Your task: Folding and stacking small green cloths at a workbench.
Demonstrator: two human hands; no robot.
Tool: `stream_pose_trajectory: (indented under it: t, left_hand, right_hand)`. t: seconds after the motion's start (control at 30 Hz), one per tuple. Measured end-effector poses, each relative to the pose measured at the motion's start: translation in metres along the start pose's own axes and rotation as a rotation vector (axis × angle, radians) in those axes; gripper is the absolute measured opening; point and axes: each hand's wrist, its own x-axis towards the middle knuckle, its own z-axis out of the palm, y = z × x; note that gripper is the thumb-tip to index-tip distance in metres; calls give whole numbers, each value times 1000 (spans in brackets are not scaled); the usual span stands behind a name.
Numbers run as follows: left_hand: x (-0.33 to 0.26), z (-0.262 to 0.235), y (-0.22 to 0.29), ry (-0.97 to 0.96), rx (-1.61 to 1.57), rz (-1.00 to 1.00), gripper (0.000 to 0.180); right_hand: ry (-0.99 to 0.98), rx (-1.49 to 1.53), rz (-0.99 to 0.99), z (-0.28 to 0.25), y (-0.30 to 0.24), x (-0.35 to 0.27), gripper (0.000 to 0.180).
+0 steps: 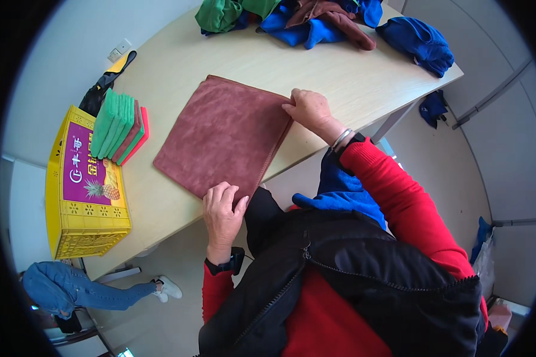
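A folded brown cloth with a stitched edge lies flat on the table, its near corner reaching the table's front edge. At that corner my left hand rests with bent fingers on the cloth, thumb apart from them. My right hand pinches the cloth's right corner between thumb and curled fingers. Left of the cloth stands a row of folded cloths, mostly green with a brown and a red one, leaning beside a yellow crate.
The yellow plastic crate stands at the table's left edge. Blue, green and brown cloths lie heaped at the far side, with a blue bundle at the right corner. Blue fabric hangs by my lap. Another person's jeans-clad leg shows lower left.
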Motion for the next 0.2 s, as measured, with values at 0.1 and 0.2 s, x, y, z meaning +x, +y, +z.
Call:
stream_pose_trajectory:
  t: [0.1,0.2]
  left_hand:
    - [15,-3,-13,-18,-13,-16,20]
    - [65,-16,-55,-176,-20,-89,17]
  right_hand:
    - [-68,-26,70,0,2,5,33]
    - [-66,-53,52,11,1,10,37]
